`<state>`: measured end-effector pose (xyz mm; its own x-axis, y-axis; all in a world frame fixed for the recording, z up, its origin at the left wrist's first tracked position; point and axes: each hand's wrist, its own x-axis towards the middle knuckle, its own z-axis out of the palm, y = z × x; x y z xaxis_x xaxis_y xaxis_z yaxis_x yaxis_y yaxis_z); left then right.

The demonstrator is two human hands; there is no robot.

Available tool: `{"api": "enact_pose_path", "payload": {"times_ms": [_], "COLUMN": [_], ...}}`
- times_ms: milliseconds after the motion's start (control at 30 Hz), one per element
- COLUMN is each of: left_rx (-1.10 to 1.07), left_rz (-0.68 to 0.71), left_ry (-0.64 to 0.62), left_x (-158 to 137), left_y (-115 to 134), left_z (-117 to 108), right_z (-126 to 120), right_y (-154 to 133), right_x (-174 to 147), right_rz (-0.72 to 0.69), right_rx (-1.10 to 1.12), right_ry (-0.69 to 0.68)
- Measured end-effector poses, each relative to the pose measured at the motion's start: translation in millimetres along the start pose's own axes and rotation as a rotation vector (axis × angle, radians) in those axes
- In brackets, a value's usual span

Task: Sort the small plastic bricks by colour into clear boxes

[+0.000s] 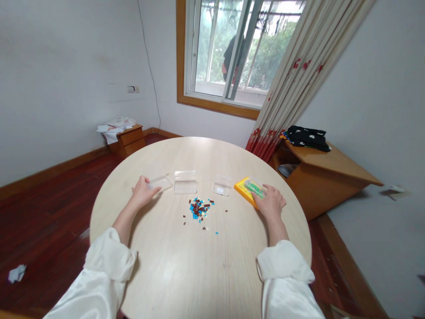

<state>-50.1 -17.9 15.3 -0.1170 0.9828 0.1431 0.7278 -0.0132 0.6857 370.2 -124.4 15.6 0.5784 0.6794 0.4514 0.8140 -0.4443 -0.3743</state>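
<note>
My left hand (144, 192) grips the near-left end of a clear plastic box (161, 182) at the left of the round table. On the right, my right hand (270, 200) is closed around a yellow box (245, 193) with a clear window and green contents. Between the hands stand an open clear plastic box (185, 187) with its lid raised and a smaller clear box (221, 188) with a white patch inside. Nearer me lies a loose pile of small brown, blue and cream building bricks (199, 209), with several strays around it.
The pale round table (192, 274) fills the middle of the view. A low wooden cabinet (132, 137) with papers is behind left. At right, a tilted wooden desk (328, 173) bears dark folded cloth (307, 138). A long curtain (308, 75) hangs by the window.
</note>
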Motion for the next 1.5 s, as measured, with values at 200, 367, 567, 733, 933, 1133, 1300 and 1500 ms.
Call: {"api": "enact_pose_path", "payload": {"times_ms": [200, 367, 567, 733, 933, 1133, 1300, 1500], "left_rx": [0.212, 0.091, -0.464, -0.731, -0.987, -1.059, -1.01, -0.938], "left_rz": [0.014, 0.107, 0.264, 0.238, 0.251, 0.193, 0.205, 0.254], "left_ry": [-0.021, 0.102, 0.514, -0.036, -0.604, -0.573, -0.539, -0.505], "left_x": [2.2, 4.5, -6.3, -39.4, -74.9, -77.4, -75.8, -76.3], "left_y": [-2.8, -7.2, 14.0, 52.5, 77.6, 76.9, 79.1, 83.6], "left_z": [2.8, -3.6, -17.4, 7.8, 46.9, 54.2, 51.5, 45.6], "right_z": [3.5, -1.8, -21.0, -23.3, -20.4, -19.6, -14.4, -10.2], "right_y": [-4.5, -12.3, -51.7, -104.3, -140.0, -144.3, -142.6, -143.5], "right_x": [-1.2, -2.1, -20.4, -60.5, -102.7, -108.4, -108.7, -109.4], "right_rz": [-0.017, 0.062, -0.055, -0.385, -0.585, -0.661, -0.76, -0.855], "right_rx": [0.054, 0.145, 0.422, 0.561, 0.626, 0.621, 0.494, 0.446], "right_ry": [0.02, 0.148, 0.262, 0.076, -0.211, -0.31, -0.306, -0.292]}}
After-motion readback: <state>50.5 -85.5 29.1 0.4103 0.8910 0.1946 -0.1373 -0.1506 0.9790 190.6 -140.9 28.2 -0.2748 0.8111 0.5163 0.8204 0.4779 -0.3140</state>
